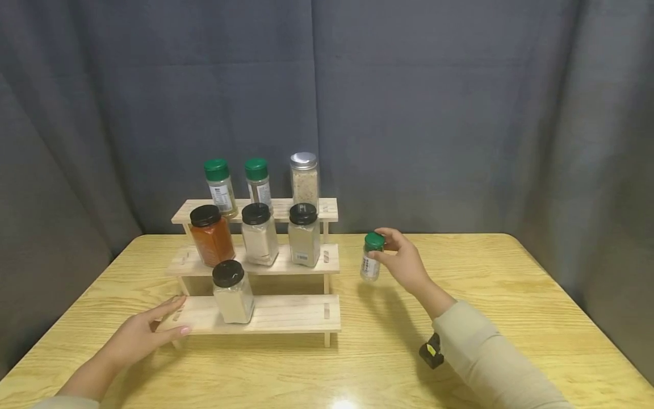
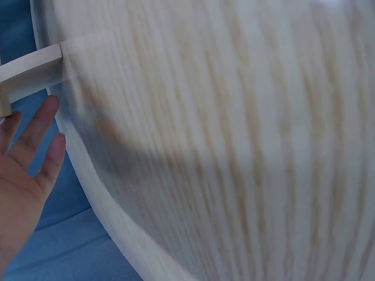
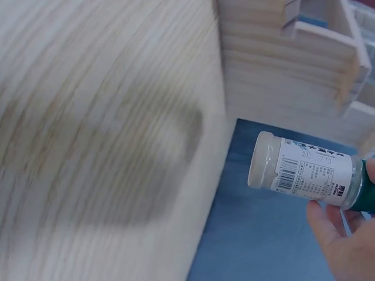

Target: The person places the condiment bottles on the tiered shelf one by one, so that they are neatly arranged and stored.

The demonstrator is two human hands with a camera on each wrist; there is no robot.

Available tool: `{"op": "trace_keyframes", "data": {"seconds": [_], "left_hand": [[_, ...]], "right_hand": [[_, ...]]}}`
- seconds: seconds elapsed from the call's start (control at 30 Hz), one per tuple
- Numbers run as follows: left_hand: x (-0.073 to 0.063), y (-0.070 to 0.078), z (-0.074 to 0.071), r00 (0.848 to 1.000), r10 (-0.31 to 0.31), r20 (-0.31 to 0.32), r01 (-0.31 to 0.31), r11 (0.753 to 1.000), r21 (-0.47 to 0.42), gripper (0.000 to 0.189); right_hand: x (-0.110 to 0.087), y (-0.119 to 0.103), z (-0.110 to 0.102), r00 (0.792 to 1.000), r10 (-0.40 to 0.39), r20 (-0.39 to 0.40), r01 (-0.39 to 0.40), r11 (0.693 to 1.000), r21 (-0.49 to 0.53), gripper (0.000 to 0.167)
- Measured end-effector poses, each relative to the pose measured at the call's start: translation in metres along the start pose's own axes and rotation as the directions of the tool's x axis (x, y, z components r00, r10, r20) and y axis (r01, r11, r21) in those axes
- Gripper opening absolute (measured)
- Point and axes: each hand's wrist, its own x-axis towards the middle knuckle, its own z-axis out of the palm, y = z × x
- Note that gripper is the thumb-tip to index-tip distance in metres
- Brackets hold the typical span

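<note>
My right hand (image 1: 406,262) pinches a small spice jar (image 1: 370,267) near its green lid, upright and raised above the table to the right of the rack. In the right wrist view that jar (image 3: 313,172) shows a printed white label with a barcode and pale contents. At the rack's lower left, my left hand (image 1: 138,339) rests at the end of the bottom shelf (image 1: 293,312), thumb by the front edge and fingers extended by the far corner. The left wrist view has this hand (image 2: 26,170) with spread fingers beside the shelf end (image 2: 35,73). A black-lidded jar (image 1: 234,298) stands on the bottom shelf.
On the middle shelf (image 1: 329,258) stand three black-lidded jars, including an orange-red one (image 1: 213,241). The top shelf (image 1: 281,207) holds two green-lidded jars and a silver-lidded jar (image 1: 305,184). A small black object (image 1: 431,352) lies by the right sleeve. Dark curtains (image 1: 434,125) hang behind the table.
</note>
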Motion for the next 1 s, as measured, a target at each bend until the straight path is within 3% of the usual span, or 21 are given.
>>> {"op": "trace_keyframes", "data": {"seconds": [0.5,1.0], "left_hand": [[0.001,-0.001,0.002,1.000,-0.005,-0.002,0.005,1.000,0.022,0.069],[0.001,-0.001,0.001,1.000,-0.020,0.002,0.020,1.000,0.010,0.069]], "right_hand": [[-0.030,-0.033,-0.003,0.997,-0.053,0.063,0.044,0.989,0.138,0.045],[-0.044,-0.053,0.023,0.985,-0.093,0.143,0.061,0.974,0.219,0.043]]}}
